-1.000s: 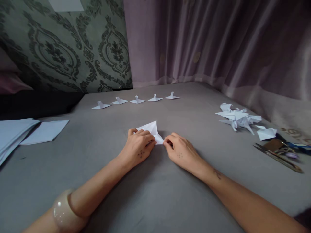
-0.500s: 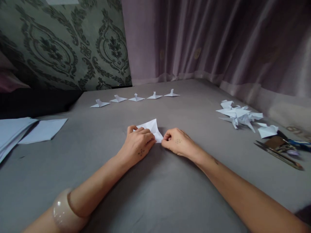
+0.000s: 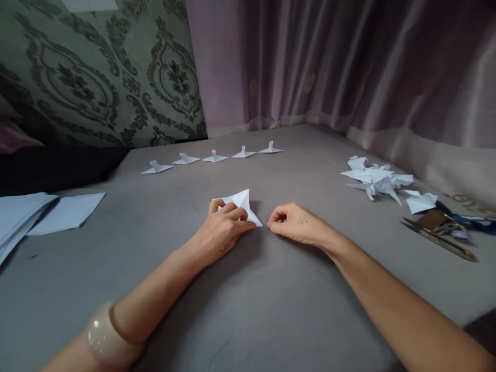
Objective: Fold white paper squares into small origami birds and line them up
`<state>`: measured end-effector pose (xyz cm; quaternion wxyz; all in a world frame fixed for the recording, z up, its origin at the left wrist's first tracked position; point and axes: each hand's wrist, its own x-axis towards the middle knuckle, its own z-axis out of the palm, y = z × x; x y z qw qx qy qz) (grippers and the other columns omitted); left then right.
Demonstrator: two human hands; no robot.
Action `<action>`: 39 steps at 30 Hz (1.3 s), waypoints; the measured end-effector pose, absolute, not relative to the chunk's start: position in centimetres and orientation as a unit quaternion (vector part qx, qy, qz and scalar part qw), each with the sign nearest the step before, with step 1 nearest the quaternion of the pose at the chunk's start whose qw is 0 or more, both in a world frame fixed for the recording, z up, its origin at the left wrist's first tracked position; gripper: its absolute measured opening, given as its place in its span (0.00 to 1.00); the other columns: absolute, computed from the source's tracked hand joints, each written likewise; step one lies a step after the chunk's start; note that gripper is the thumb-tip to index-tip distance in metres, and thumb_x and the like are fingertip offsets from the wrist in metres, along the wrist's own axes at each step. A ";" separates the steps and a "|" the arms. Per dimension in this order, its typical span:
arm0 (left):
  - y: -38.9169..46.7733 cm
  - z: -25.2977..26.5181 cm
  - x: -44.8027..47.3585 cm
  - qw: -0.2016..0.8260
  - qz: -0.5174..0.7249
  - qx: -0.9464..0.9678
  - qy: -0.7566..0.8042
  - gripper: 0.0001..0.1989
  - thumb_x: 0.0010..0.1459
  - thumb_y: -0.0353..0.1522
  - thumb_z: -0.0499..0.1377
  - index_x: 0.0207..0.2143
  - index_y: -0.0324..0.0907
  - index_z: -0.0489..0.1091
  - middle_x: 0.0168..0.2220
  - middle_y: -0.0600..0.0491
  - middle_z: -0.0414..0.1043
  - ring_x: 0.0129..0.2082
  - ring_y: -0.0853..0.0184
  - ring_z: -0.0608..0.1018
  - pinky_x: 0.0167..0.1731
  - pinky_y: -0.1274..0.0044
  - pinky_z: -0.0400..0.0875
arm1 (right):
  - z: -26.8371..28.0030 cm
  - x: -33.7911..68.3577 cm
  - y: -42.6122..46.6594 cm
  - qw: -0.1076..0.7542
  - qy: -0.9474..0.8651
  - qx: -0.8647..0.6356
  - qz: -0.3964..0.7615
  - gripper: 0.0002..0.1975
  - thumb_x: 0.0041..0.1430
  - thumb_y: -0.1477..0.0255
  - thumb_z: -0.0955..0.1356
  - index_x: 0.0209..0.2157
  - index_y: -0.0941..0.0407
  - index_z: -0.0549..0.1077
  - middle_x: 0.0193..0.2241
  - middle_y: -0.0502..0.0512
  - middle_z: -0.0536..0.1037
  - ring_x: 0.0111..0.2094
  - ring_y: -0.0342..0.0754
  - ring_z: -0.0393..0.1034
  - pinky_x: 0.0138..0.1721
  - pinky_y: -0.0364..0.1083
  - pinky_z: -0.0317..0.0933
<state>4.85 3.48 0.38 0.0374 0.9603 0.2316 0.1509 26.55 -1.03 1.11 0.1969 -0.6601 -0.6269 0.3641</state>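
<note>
A partly folded sheet of white paper [image 3: 242, 199] lies on the grey surface in front of me, with one point standing up and a sharp corner aimed right. Curled over its near side, my left hand [image 3: 225, 227] holds it down, the thumb or a finger lying along the near edge. The paper's left part is hidden under those fingers. Just right of the sharp corner is my right hand [image 3: 296, 223], its fingers pinched together. A small gap separates it from the paper, and nothing shows in its fingertips.
Several folded paper figures [image 3: 214, 156] stand in a row at the back. A heap of folded paper pieces [image 3: 374, 178] lies at right, near scissors [image 3: 439, 240] and a brown item [image 3: 431, 219]. Paper sheets [image 3: 67, 213] are stacked at left. A curtain [image 3: 279, 67] hangs behind.
My right hand has moved right, off the paper's corner. The fingers of my left hand have shifted right along the near edge. The view has turned slightly.
</note>
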 end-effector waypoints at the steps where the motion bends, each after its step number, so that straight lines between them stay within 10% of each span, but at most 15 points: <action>1: 3.5 0.4 4.8 0.034 0.143 0.962 0.229 0.17 0.64 0.26 0.48 0.44 0.51 0.73 0.38 0.52 0.73 0.39 0.66 0.70 0.45 0.66 0.50 | 1.0 26.6 -1.2 0.207 -0.631 -0.656 0.360 0.07 0.47 0.70 0.65 0.26 0.55 0.75 0.23 0.49 0.75 0.25 0.42 0.66 0.23 0.39 0.56; 13: 3.2 0.7 4.6 -0.005 0.111 0.967 0.230 0.24 0.57 0.21 0.49 0.50 0.54 0.69 0.42 0.49 0.69 0.42 0.61 0.67 0.46 0.64 0.52 | 0.8 24.2 -2.8 0.320 -0.735 -0.565 0.195 0.11 0.58 0.79 0.62 0.35 0.55 0.74 0.34 0.51 0.76 0.33 0.42 0.69 0.37 0.42 0.61; 23: 3.9 0.6 1.8 0.109 0.191 0.926 0.305 0.06 0.56 0.31 0.57 0.36 0.44 0.70 0.40 0.51 0.74 0.43 0.63 0.71 0.49 0.66 0.50 | 1.4 23.0 -4.7 0.191 -0.815 -0.540 0.087 0.13 0.61 0.81 0.59 0.39 0.57 0.73 0.34 0.57 0.73 0.39 0.49 0.66 0.41 0.48 0.64; 39: 5.4 1.7 0.4 0.232 0.200 0.922 0.238 0.15 0.62 0.25 0.46 0.41 0.42 0.72 0.45 0.48 0.72 0.41 0.68 0.76 0.42 0.77 0.67 | 1.6 22.6 -4.9 0.127 -0.823 -0.550 0.058 0.11 0.64 0.76 0.59 0.41 0.58 0.71 0.36 0.59 0.69 0.40 0.50 0.64 0.39 0.49 0.65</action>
